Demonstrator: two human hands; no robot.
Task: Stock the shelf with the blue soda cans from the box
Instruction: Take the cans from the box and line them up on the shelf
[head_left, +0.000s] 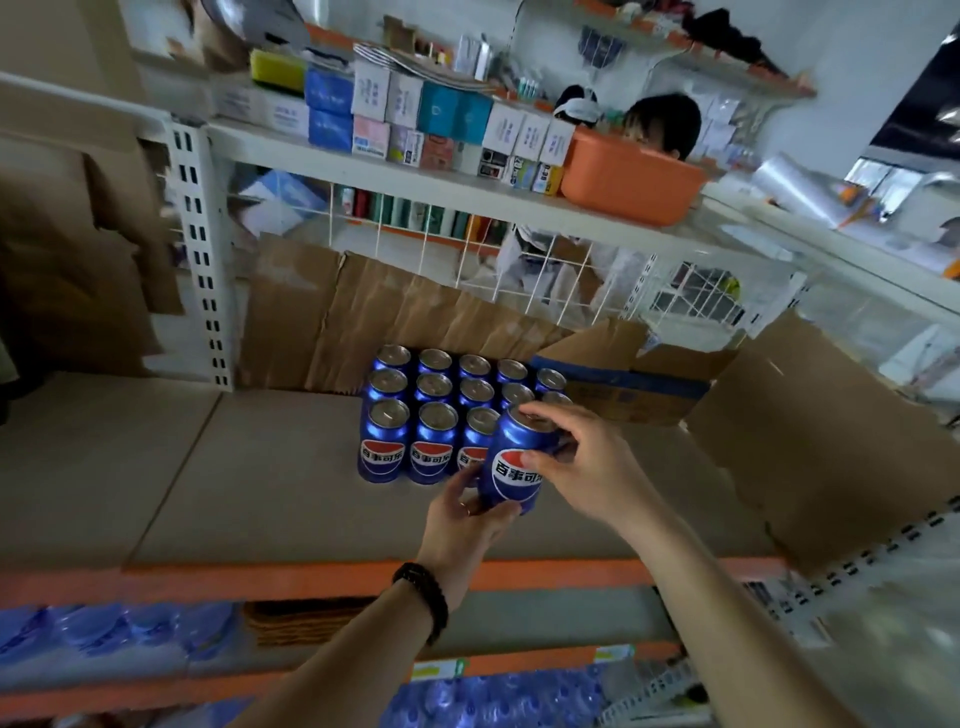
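Both hands on one blue can (514, 462), tilted, at the front right corner of the can block (436, 410) on the shelf (234, 467). Left hand (467, 512) cupping its base — right hand (582, 457) gripping top and side. Box (628, 384) open, just right of the block.

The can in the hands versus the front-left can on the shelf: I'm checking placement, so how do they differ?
The held can is tilted and off the board; the front-left can stands upright on the shelf. The held can is gripped by the left hand below and the right hand at its top; the front-left can is untouched. Both are blue with the same logo facing front.
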